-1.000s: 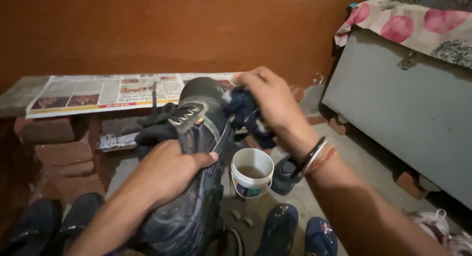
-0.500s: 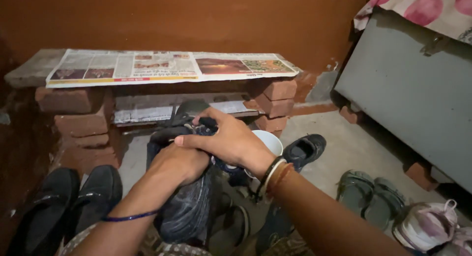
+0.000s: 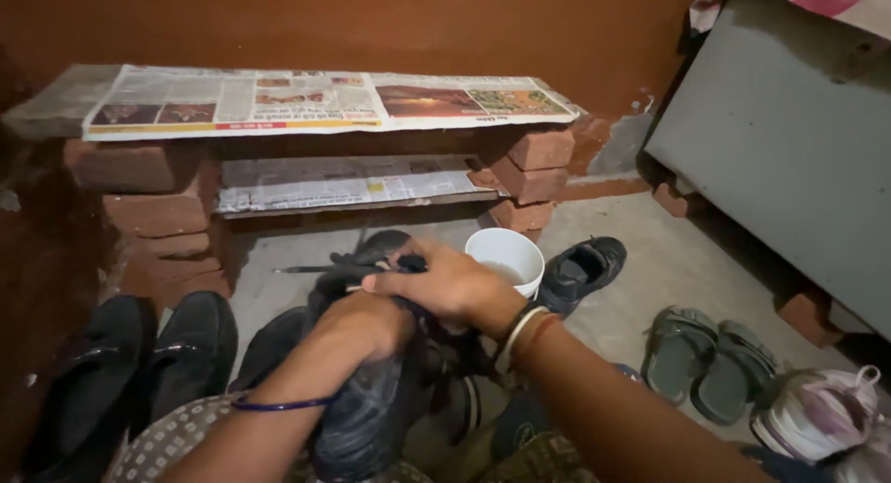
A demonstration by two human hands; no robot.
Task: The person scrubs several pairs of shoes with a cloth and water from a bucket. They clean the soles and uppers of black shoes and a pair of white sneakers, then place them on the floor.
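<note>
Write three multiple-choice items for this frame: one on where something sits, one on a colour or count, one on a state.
1. Where is the white bucket?
A. On the floor, right of the hands
B. On the top shelf
C. On the grey trunk

2. How many shelves of the brick rack carry newspaper?
A. None
B. One
C. Two

3. What is the left hand doing?
A. Resting flat on the floor
B. Gripping the black shoe
C. Lifting the bucket

Answers:
1 A: it stands on the floor beside the right hand.
2 C: sheets lie on both the upper and lower shelf.
3 B: its fingers close over the shoe's top.
</note>
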